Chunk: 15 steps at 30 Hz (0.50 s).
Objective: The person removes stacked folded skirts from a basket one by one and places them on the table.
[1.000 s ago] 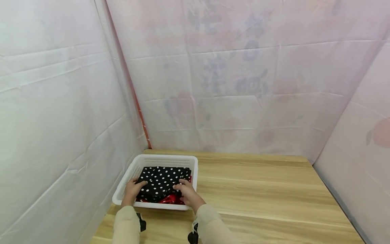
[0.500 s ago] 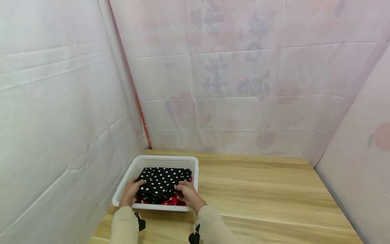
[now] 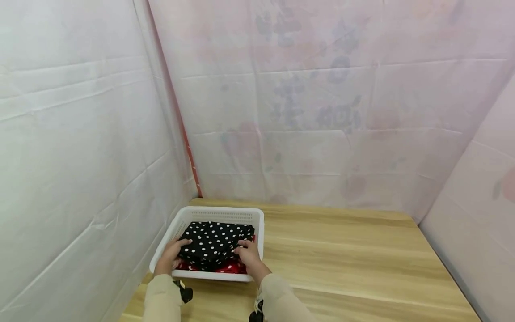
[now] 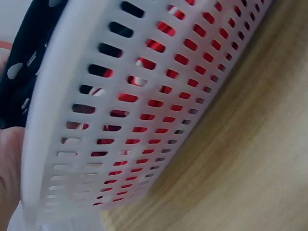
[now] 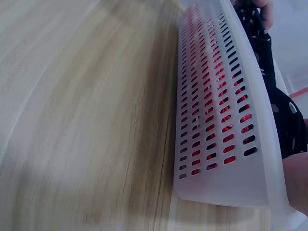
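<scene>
A folded black cloth with white dots (image 3: 212,242) lies in a white plastic basket (image 3: 209,275). My left hand (image 3: 170,256) grips its left edge, thumb on top. At the opposite edge my right hand (image 3: 250,258) holds it the same way, thumb over the dotted fabric. Under the black cloth a red cloth with white dots (image 3: 232,267) shows along the front and right. In the left wrist view, red fabric shows through the slots of the basket wall (image 4: 130,110). The fingers beneath the black cloth are mostly hidden.
The basket stands on a wood-grain table (image 3: 346,255), at its left end near a white sheet wall (image 3: 88,179). Another printed sheet (image 3: 301,156) hangs behind the table. A grey strip runs along the right side.
Both hands keep hold of the black cloth, with only small shifts of the fingers. A little more of the red cloth shows at the front. The head view has shifted slightly.
</scene>
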Each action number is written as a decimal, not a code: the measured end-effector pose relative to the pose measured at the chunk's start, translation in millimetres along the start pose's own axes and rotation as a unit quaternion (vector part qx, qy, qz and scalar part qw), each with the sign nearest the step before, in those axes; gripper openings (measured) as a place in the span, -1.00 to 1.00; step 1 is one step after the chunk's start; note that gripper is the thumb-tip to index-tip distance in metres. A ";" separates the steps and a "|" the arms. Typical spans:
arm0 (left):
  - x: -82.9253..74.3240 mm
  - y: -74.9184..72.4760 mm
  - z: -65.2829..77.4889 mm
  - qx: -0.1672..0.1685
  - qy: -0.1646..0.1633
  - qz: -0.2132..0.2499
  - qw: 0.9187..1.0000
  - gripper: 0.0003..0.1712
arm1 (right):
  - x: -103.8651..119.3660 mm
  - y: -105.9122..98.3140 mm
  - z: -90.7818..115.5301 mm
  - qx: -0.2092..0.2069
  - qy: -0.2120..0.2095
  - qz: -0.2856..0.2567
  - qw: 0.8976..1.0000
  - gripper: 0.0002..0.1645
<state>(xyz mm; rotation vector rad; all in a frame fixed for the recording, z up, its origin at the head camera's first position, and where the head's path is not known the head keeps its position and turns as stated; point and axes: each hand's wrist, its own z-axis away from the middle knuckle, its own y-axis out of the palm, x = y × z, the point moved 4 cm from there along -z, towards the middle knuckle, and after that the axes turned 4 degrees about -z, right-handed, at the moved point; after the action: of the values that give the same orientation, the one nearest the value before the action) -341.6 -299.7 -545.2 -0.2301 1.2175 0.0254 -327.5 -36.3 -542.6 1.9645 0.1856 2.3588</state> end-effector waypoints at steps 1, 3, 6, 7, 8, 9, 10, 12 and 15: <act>-0.7 -0.9 0.7 0.000 -0.002 0.013 1.000 -0.10 | 0.4 -0.1 -0.8 -0.002 -0.005 -0.002 1.000 -0.46; -2.8 -1.7 2.1 0.004 0.000 0.047 0.999 -0.11 | 1.6 -0.5 -2.2 -0.005 -0.012 -0.001 1.000 -0.42; -7.0 -1.5 4.0 0.014 0.010 0.063 0.998 -0.13 | 3.7 -1.7 -4.2 -0.007 -0.007 0.000 1.000 -0.32; -8.0 -0.9 3.3 0.019 0.015 0.063 0.998 -0.15 | 4.2 -2.0 -4.8 -0.007 -0.003 0.001 1.000 -0.29; -9.2 -0.2 2.9 0.025 0.020 0.062 0.998 -0.15 | 4.4 -2.3 -5.3 -0.006 0.002 0.002 1.000 -0.27; -10.3 0.4 2.7 0.029 0.023 0.057 0.998 -0.16 | 4.8 -2.5 -5.9 -0.005 0.004 0.000 1.000 -0.25; -11.0 0.8 2.3 0.034 0.027 0.050 0.998 -0.17 | 5.1 -2.6 -6.6 -0.007 0.002 -0.002 1.000 -0.25; -11.1 1.8 1.6 0.043 0.034 0.046 0.997 -0.19 | 5.4 -2.5 -7.4 -0.018 -0.002 -0.003 1.000 -0.26; -9.1 3.6 1.8 0.056 0.034 0.058 0.996 -0.17 | 4.6 -2.0 -7.1 -0.038 -0.006 -0.007 0.999 -0.27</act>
<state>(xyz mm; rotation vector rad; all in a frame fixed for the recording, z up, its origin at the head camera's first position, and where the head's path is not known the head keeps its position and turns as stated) -343.6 -294.9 -536.7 -0.0621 1.2952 0.0510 -335.4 -34.0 -539.6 1.9363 0.1070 2.3081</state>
